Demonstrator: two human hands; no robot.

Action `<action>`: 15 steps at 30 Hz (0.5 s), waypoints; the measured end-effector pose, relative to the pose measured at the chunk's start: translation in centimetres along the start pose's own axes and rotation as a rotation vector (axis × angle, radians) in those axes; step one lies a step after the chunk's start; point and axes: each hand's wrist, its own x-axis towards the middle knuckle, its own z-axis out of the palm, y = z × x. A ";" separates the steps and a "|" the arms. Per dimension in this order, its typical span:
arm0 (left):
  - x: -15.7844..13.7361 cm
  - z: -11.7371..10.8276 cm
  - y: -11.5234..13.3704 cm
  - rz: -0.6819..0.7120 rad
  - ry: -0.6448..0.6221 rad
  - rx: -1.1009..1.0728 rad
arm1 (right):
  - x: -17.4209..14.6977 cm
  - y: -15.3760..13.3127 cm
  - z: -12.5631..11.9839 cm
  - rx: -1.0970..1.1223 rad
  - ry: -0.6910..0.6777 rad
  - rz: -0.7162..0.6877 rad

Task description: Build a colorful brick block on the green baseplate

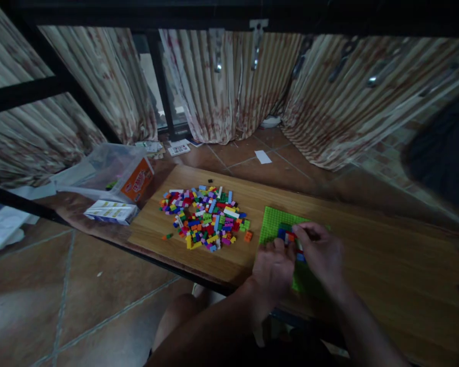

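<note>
A bright green studded baseplate [271, 220] lies on the wooden table, partly covered by both hands. On it stands a small cluster of toy building bricks [286, 235] in blue, red, orange and dark green. My left hand [274, 267] rests over the near left part of the plate, fingers curled in against the bricks. From the right, my right hand [321, 251] reaches in with thumb and forefinger pinched at the cluster's far right side. Whatever sits between the fingers of either hand is hidden or too small to make out.
A big pile of loose colourful bricks [210, 218] spreads left of the plate, with a single orange brick [248, 236] at its edge. Beyond the table's left end are a clear plastic bin [99, 171] and a small white-and-blue box [111, 212]. Striped curtains [229, 92] hang behind.
</note>
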 end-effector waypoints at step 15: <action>-0.6 -1.9 -2.8 0.025 0.383 -0.385 | -0.9 -1.0 1.5 -0.006 -0.096 -0.134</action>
